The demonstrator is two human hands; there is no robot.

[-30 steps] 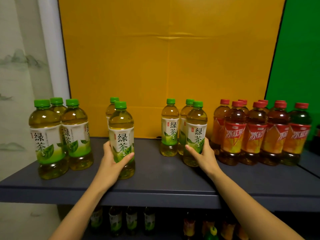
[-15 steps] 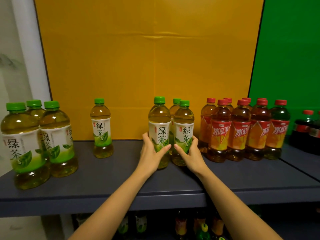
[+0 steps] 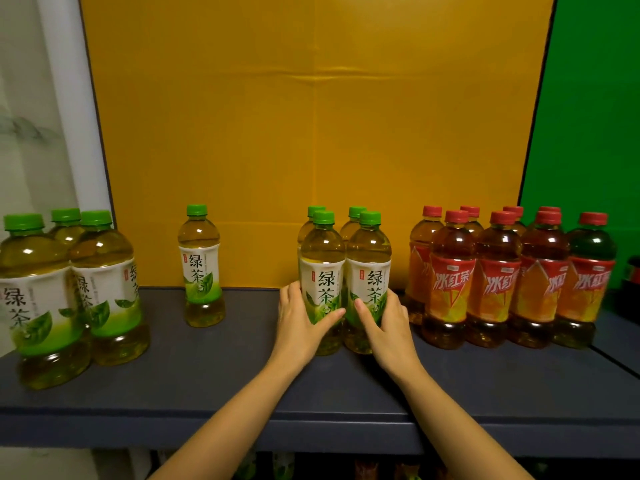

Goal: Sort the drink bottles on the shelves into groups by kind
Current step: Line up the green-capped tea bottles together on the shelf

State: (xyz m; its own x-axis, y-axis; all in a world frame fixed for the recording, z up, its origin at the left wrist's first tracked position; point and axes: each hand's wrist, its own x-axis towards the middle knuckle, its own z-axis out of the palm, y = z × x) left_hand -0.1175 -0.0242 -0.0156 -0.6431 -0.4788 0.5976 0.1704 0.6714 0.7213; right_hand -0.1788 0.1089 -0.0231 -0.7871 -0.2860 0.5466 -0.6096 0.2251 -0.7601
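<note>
On the dark grey shelf (image 3: 214,382) stand green-capped green tea bottles and red-capped iced red tea bottles. My left hand (image 3: 300,319) grips the left front green tea bottle (image 3: 322,271) of a cluster in the middle. My right hand (image 3: 385,320) grips the right front green tea bottle (image 3: 369,271) beside it; the two touch. Two more green tea bottles stand right behind them. A single green tea bottle (image 3: 201,268) stands alone to the left. Three green tea bottles (image 3: 69,292) stand at the far left. Several red tea bottles (image 3: 502,275) are packed at the right.
A yellow panel (image 3: 311,133) backs the shelf, with a green panel (image 3: 588,133) to its right. A white post (image 3: 69,109) stands at the left. More bottles show dimly on a lower shelf (image 3: 367,469). A dark bottle peeks in at the far right edge.
My left hand carried a green tea bottle from the left rightward and set it against the bottle in my right hand. The view shifted right.
</note>
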